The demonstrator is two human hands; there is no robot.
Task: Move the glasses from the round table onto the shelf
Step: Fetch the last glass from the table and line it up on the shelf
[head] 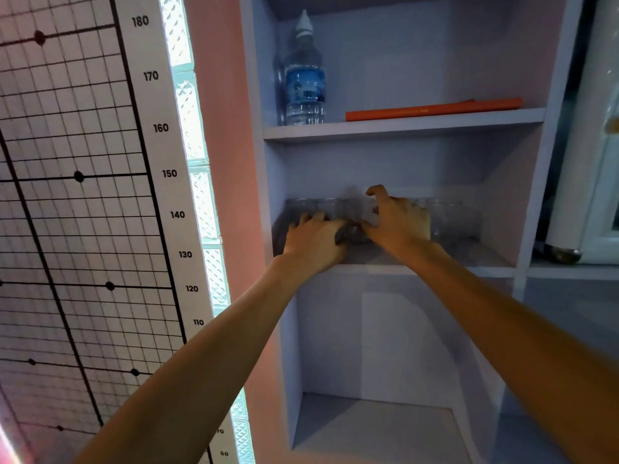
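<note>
Several clear drinking glasses (449, 219) stand in a row on the middle shelf (479, 259) of a pale blue shelf unit. Both my arms reach into that compartment. My left hand (315, 239) rests low at the left, its fingers curled around a glass (301, 205) whose lower part it hides. My right hand (398, 219) is in the middle of the row, fingers bent over the top of a glass (355, 234) between the two hands. The glasses are faint and blurred against the dim back wall. The round table is out of view.
The shelf above holds a water bottle (304, 78) and a flat orange item (432, 110). The compartment below (375, 423) holds nothing visible. A height chart with a grid (83, 195) and glass blocks (201, 195) lie to the left.
</note>
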